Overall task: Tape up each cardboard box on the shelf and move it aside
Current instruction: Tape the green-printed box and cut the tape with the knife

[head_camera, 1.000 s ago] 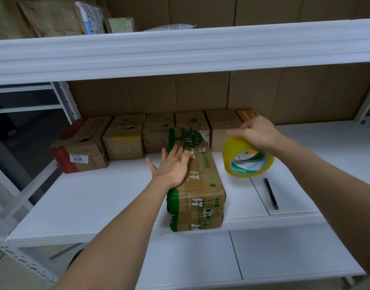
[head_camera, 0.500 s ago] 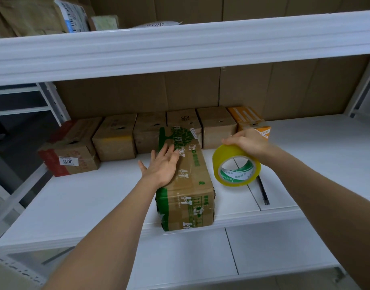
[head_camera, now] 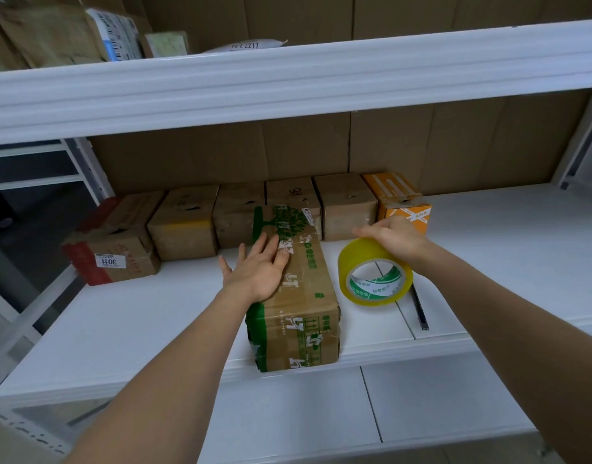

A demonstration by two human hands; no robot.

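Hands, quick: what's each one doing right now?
Left hand: open, fingers straight, resting flat on top of the green-printed box.
Right hand: holding the yellow tape roll by its upper rim.

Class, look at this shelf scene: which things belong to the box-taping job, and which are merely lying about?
Part of the job:
left hand, flat on the green-printed box
right hand, gripping the yellow tape roll
row of boxes at the back

Lying about:
dark slim tool on the shelf
parcels on the upper shelf
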